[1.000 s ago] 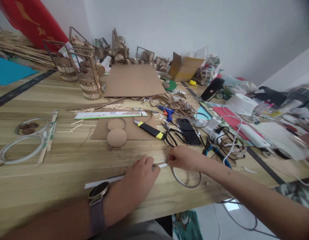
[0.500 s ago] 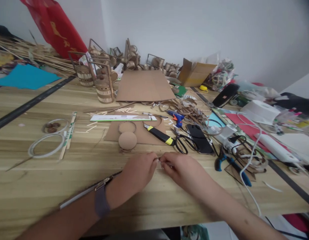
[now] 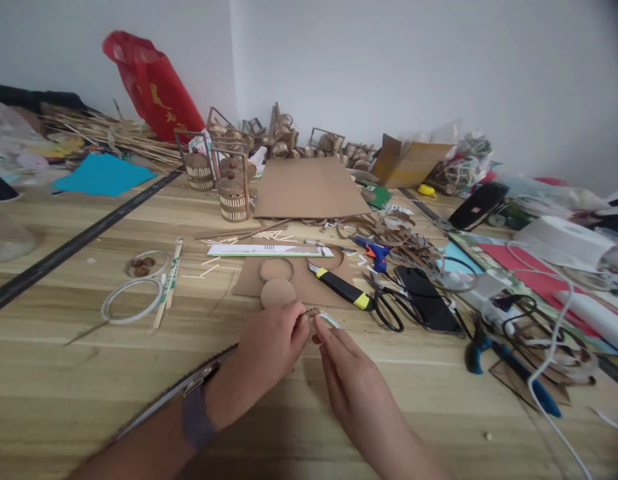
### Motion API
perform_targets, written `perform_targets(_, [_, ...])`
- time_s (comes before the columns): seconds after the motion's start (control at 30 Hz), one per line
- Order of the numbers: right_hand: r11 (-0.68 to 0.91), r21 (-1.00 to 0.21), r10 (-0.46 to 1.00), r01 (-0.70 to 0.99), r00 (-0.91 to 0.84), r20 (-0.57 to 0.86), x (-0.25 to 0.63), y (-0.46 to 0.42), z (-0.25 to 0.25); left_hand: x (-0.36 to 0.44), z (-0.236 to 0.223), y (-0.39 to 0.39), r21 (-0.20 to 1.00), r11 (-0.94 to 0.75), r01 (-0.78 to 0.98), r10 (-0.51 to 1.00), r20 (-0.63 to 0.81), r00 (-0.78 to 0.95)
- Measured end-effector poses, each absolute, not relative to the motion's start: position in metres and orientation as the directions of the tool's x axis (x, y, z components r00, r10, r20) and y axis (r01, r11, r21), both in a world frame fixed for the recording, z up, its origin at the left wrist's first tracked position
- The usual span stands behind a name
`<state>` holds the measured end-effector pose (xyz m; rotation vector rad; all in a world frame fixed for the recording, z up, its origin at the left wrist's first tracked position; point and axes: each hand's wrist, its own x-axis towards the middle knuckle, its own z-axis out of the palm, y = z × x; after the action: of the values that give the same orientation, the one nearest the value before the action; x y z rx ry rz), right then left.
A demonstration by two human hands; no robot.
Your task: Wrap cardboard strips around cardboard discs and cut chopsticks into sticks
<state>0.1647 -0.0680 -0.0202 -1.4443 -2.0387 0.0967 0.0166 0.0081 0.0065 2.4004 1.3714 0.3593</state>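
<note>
My left hand point(image 3: 273, 343) is closed in a pinch on the end of a narrow brown strip point(image 3: 313, 312) in front of me. My right hand point(image 3: 356, 380) meets it from the right, fingers closed around the same small end, where a curved whitish edge shows; the fingers hide most of it. Along my left forearm runs a long strip with a ridged dark edge point(image 3: 173, 393); I cannot tell whether it joins the held end. Just beyond my hands lie a round cardboard disc point(image 3: 279, 293) and a thin ring point(image 3: 276, 269) on a cardboard sheet point(image 3: 243, 283).
A yellow-black utility knife point(image 3: 341, 287), black scissors point(image 3: 389, 310), a phone point(image 3: 429, 300) and a blue glue gun point(image 3: 371, 252) lie to the right. Blue-handled pliers point(image 3: 526, 380) and a white cable point(image 3: 553, 347) are farther right. Small lidded buckets point(image 3: 233, 200) stand at the back left.
The view has swung left, so the table things appear farther right. My right hand has turned, its fingers now pointing up and forward, and more of the held strip end shows.
</note>
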Motion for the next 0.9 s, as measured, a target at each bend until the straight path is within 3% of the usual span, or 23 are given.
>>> perform_targets(0.23, [0.404,-0.37,0.843,0.837,-0.184,0.506,0.161,-0.065,-0.028,0.011,-0.003,0.008,0.441,-0.497,0.747,0.857,0.117,0.502])
perform_targets(0.53, [0.312,-0.502,0.925,0.807,-0.137,0.355,0.163,-0.081,-0.027,0.007,-0.008,0.008,0.466,-0.519,0.716,0.847,0.166,0.506])
perform_targets(0.63, [0.169,-0.458,0.955,0.872,-0.03,0.296,0.204,-0.066,-0.013,0.006,-0.008,0.007,0.46,-0.551,0.697,0.827,0.189,0.529])
perform_targets(0.73, [-0.116,-0.388,0.946,0.914,0.221,0.237,0.26,-0.041,-0.003,0.004,-0.008,0.006,0.46,-0.574,0.678,0.813,0.22,0.54])
perform_targets(0.9, [-0.246,-0.302,0.943,0.921,0.3,0.146,0.32,-0.011,-0.01,0.005,-0.007,0.005,0.461,-0.572,0.678,0.815,0.233,0.53])
